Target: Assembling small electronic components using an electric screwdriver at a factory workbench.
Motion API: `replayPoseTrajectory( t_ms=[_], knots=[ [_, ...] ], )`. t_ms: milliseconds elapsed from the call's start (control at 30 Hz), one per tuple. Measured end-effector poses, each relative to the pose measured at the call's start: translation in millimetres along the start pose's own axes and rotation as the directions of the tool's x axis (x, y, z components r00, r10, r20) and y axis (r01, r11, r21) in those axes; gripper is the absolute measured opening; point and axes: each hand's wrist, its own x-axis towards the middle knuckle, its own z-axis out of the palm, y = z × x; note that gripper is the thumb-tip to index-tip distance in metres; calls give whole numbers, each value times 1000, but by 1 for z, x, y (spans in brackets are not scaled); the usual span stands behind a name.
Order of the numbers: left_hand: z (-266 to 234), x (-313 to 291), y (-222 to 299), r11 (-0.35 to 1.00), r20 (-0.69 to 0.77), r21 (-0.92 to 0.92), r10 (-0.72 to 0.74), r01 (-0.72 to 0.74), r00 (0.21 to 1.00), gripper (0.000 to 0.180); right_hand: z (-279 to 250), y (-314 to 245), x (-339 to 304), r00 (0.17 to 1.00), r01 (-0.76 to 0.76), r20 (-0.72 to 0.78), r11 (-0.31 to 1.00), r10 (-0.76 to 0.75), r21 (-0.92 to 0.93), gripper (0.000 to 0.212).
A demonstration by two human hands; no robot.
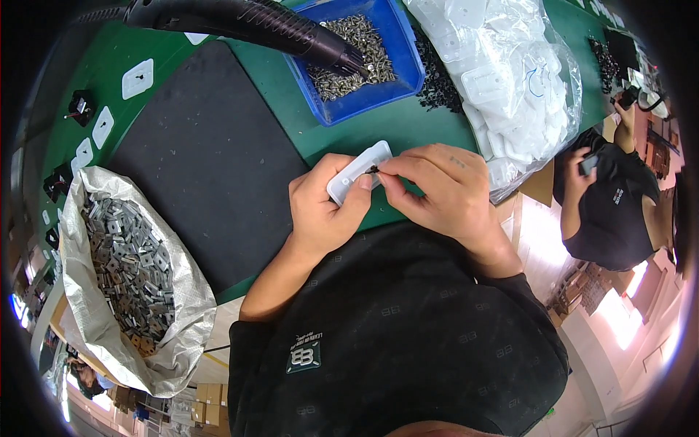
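Observation:
My left hand (320, 204) grips a small white plastic cover (377, 154), a shallow tray-like piece with rounded corners, tilted in front of my chest. The left thumb presses along its inner side. My right hand (445, 191) is closed in a pinch on a small black part (373, 169), holding it against the inside of the cover. Fingertips partly hide that part, so its exact shape cannot be made out. Both hands are over the near edge of the green table (320, 138), beside a black mat (204, 160).
A blue bin (336, 114) of screws (364, 36) stands ahead, under a black power screwdriver (247, 23). Small black parts (440, 91) lie beside a clear bag of white covers (502, 87). At left, a woven sack (193, 306) holds metal clips (131, 255). Another person (611, 197) is at right.

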Motion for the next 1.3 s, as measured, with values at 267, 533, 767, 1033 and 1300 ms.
replayPoseTrajectory(
  t_ms=[267,533,767,1033,1300],
  knots=[
    [0,-2,-6,993,35,-115,26,-21,999,14,4,4,1,998,33,-45,998,-35,-44,20],
    [-2,1,1,991,88,-126,-30,41,996,15,3,2,2,994,55,-95,998,-57,-26,21],
    [-3,0,0,984,103,-174,-21,38,994,12,1,4,2,990,130,-45,989,-134,-72,25],
    [0,-2,-1,993,45,-114,18,-12,999,9,-2,2,2,991,127,-26,990,-129,-66,24],
    [-2,-1,-2,996,10,-27,80,-79,997,7,3,2,3,994,108,-25,994,-108,-13,26]
  ],
)
